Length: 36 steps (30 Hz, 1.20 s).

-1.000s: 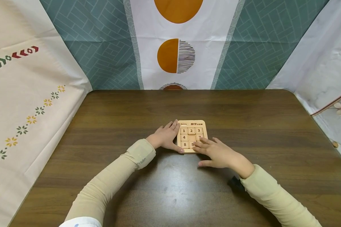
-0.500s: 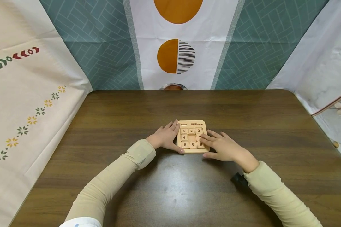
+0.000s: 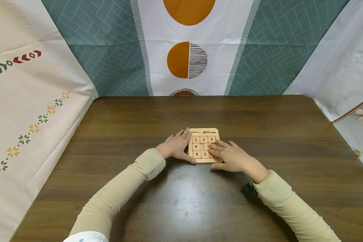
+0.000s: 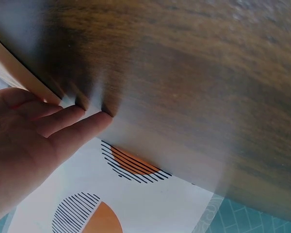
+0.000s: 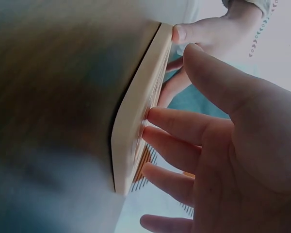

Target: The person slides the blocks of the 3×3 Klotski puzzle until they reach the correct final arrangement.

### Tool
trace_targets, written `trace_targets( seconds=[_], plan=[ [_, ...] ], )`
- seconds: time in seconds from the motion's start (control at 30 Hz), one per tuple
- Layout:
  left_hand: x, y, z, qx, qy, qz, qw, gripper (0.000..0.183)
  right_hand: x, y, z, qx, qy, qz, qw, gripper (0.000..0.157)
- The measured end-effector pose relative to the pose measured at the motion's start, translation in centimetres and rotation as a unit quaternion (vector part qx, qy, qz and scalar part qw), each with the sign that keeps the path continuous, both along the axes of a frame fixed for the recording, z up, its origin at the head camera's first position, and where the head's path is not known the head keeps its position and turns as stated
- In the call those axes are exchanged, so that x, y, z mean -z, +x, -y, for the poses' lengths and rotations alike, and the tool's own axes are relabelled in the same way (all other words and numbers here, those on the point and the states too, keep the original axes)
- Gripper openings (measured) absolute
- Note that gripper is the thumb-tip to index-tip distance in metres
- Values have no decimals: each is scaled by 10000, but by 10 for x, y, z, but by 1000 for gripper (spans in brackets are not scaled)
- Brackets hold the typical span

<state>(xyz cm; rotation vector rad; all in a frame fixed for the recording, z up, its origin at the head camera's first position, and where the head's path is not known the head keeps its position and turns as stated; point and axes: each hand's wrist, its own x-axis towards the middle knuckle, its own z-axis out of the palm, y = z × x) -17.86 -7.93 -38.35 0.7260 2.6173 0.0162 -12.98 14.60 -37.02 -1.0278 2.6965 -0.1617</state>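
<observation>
A wooden sliding number puzzle [image 3: 200, 133] lies flat on the table. Its top row reads 1, 2, 3; the 4 tile [image 3: 196, 146] starts the middle row, and 8 and 5 show below. Along the puzzle's left edge rests my left hand [image 3: 176, 145], fingers straight and thumb at the near left corner. My right hand [image 3: 231, 159] reaches over the right side, its fingertips touching the 7 tile [image 3: 207, 146], which sits just right of a narrow gap beside the 4. Those fingers hide the lower right tile. In the right wrist view, fingertips meet the puzzle [image 5: 128, 131] top.
The dark wooden table [image 3: 133, 117] extends around the puzzle on every side. Behind it hangs a patterned cloth [image 3: 199, 60], with a pale embroidered cloth [image 3: 27, 101] at the left and another light cloth [image 3: 345, 67] at the right.
My right hand first drew back right, uncovering the 6 tile, then moved left, sliding the 7 tile left into the central gap. The left hand and the puzzle frame stayed put.
</observation>
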Motion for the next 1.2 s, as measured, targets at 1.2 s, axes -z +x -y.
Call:
trace_targets(
  seconds=[1.2],
  plan=[
    [1,-1,-2,22,-24,18,10000,119,-6,10,-14,23,9,-7,10000,56]
  ],
)
